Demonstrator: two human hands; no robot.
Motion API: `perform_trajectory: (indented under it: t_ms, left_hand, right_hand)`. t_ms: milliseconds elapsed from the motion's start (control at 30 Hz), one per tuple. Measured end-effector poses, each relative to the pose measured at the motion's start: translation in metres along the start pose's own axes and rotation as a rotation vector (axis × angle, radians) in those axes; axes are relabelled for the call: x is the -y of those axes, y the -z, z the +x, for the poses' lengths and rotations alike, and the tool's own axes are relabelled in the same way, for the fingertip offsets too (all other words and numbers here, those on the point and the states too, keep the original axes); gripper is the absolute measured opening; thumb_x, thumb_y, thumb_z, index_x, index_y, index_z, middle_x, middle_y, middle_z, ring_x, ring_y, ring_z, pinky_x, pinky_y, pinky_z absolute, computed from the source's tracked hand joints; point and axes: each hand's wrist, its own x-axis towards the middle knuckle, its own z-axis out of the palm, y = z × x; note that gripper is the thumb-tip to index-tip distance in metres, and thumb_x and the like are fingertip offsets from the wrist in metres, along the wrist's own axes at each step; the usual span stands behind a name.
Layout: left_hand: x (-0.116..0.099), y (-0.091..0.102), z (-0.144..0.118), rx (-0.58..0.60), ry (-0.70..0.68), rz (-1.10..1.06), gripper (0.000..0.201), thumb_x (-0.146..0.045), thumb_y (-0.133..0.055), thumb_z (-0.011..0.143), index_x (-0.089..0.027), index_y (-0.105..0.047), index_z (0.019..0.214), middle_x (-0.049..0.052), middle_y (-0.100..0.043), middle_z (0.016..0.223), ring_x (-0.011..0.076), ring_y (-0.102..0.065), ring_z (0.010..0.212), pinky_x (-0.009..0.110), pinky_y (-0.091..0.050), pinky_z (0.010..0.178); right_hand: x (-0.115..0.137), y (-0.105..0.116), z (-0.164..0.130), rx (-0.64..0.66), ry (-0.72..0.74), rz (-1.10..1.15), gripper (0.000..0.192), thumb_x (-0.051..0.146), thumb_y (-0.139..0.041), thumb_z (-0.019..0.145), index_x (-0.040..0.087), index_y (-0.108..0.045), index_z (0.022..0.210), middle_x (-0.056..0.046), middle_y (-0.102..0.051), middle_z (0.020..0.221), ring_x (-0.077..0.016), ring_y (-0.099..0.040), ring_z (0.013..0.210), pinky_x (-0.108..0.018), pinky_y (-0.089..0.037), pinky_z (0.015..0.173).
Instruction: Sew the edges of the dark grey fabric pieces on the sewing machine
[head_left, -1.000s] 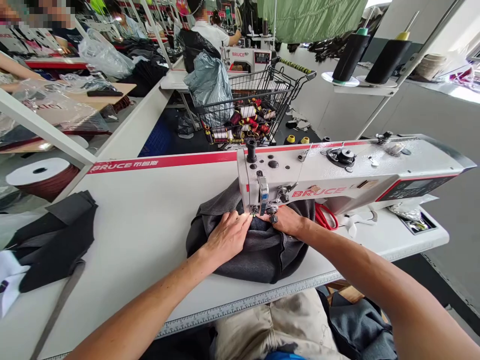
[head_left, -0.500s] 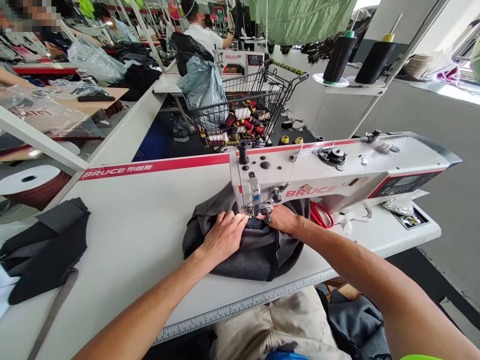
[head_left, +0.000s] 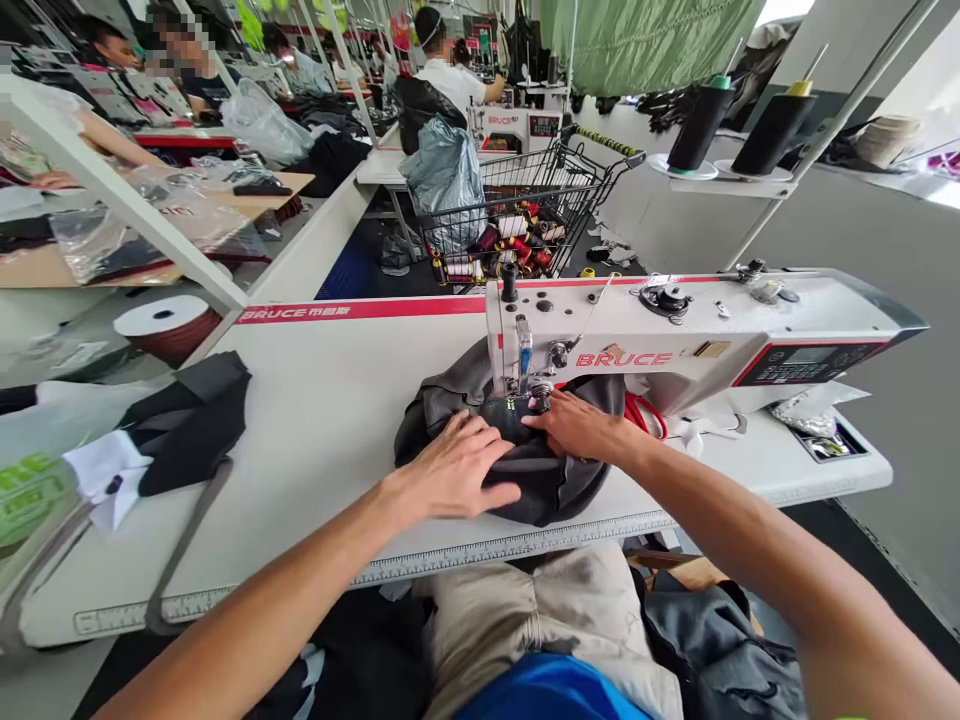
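Observation:
A dark grey garment (head_left: 442, 395) lies bunched under the head of the white sewing machine (head_left: 622, 335), with a small yellow-green mark on it close to the needle area. My left hand (head_left: 457, 465) rests over the garment's near left side, fingers spread and thumb stretched out to the right. On the right of the presser foot, my right hand (head_left: 574, 425) grips the garment, its fingertips beside the machine's needle area. Folds of cloth hide part of those fingers. The needle itself is too small to make out.
Dark cut pieces (head_left: 199, 420) and a grey strip (head_left: 187, 540) lie at the table's left. Red cord (head_left: 643, 412) sits behind my right wrist. Two black thread cones (head_left: 701, 125) stand at the back right. A cart (head_left: 525, 215) with thread spools is beyond the table; other people work farther back.
My left hand has drawn back from the needle area, and its fingers have spread. My right hand stays by the presser foot on the garment. The view has shifted to the left.

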Motion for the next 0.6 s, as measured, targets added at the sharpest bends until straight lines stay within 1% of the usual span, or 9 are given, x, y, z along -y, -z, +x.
perform_trajectory:
  t_ms: [33,100,200,267,333,433,500,567,600]
  left_hand:
    - [-0.009,0.005,-0.005,0.031,-0.006,0.015,0.044,-0.045,-0.06,0.083,-0.017,-0.06,0.118,0.006,-0.065,0.101,0.0247,-0.056,0.1,0.047,-0.033,0.105]
    - [-0.027,0.012,-0.015,0.101,-0.035,0.06,0.034,-0.031,-0.062,0.082,-0.015,-0.061,0.111,0.006,-0.065,0.094,0.0227,-0.058,0.094,0.044,-0.035,0.105]
    - [-0.054,0.022,-0.028,0.203,-0.131,0.091,0.014,-0.01,-0.055,0.078,-0.015,-0.063,0.088,0.004,-0.063,0.081,0.0189,-0.06,0.082,0.037,-0.041,0.098]
    - [-0.072,0.032,-0.035,0.237,-0.171,0.085,0.012,-0.007,-0.054,0.076,-0.017,-0.061,0.08,0.003,-0.062,0.078,0.0191,-0.061,0.077,0.035,-0.046,0.09]
    - [-0.086,0.041,-0.038,0.294,-0.171,0.077,0.013,-0.007,-0.055,0.075,-0.017,-0.061,0.079,0.003,-0.063,0.077,0.0199,-0.062,0.074,0.032,-0.049,0.074]
    - [-0.091,0.046,-0.034,0.428,-0.111,-0.011,0.009,-0.017,-0.058,0.078,-0.018,-0.064,0.083,0.004,-0.065,0.079,0.0201,-0.064,0.07,0.028,-0.046,0.058]
    - [-0.084,0.042,-0.025,0.427,-0.059,-0.15,0.014,-0.025,-0.054,0.085,-0.019,-0.066,0.086,0.004,-0.067,0.081,0.019,-0.066,0.073,0.027,-0.048,0.061]
    - [-0.072,0.034,-0.013,0.263,0.046,-0.29,0.022,-0.022,-0.044,0.091,-0.019,-0.066,0.09,0.003,-0.069,0.087,0.017,-0.066,0.08,0.026,-0.05,0.071]
    - [-0.066,0.029,-0.006,0.134,0.123,-0.344,0.025,-0.016,-0.04,0.09,-0.019,-0.065,0.092,0.003,-0.069,0.091,0.0159,-0.066,0.085,0.026,-0.051,0.078]
  right_hand:
    - [0.007,0.003,-0.009,-0.01,0.051,0.004,0.033,0.013,-0.055,0.081,0.014,-0.068,0.113,-0.015,-0.056,0.13,-0.0263,-0.052,0.117,-0.037,-0.041,0.098]
    - [0.021,0.009,-0.026,-0.008,0.152,0.037,0.032,0.017,-0.057,0.081,0.016,-0.067,0.112,-0.012,-0.054,0.133,-0.0261,-0.053,0.116,-0.037,-0.042,0.097]
    - [0.043,0.017,-0.05,0.092,0.201,0.111,0.03,0.024,-0.055,0.086,0.016,-0.066,0.112,-0.01,-0.067,0.108,-0.0223,-0.064,0.095,-0.032,-0.049,0.081]
    - [0.056,0.021,-0.062,0.2,0.192,0.124,0.029,0.031,-0.046,0.093,0.017,-0.069,0.104,-0.009,-0.071,0.088,-0.0211,-0.067,0.079,-0.03,-0.049,0.069]
    - [0.066,0.025,-0.071,0.305,0.183,0.081,0.039,0.036,-0.04,0.097,0.016,-0.072,0.091,-0.01,-0.07,0.077,-0.0223,-0.068,0.071,-0.031,-0.048,0.064]
    - [0.072,0.026,-0.074,0.397,0.116,-0.024,0.037,0.037,-0.048,0.094,0.013,-0.073,0.082,-0.014,-0.07,0.073,-0.0264,-0.069,0.071,-0.033,-0.049,0.062]
    - [0.071,0.022,-0.066,0.341,0.036,-0.053,0.022,0.027,-0.057,0.088,0.012,-0.073,0.083,-0.015,-0.07,0.077,-0.0265,-0.069,0.073,-0.033,-0.05,0.063]
    - [0.067,0.014,-0.052,0.116,-0.051,0.03,0.012,0.012,-0.06,0.08,0.012,-0.071,0.085,-0.014,-0.069,0.085,-0.0233,-0.068,0.075,-0.031,-0.051,0.066]
    - [0.065,0.009,-0.043,-0.039,-0.098,0.108,0.016,0.006,-0.059,0.077,0.013,-0.07,0.087,-0.013,-0.069,0.089,-0.0215,-0.067,0.076,-0.03,-0.051,0.069]
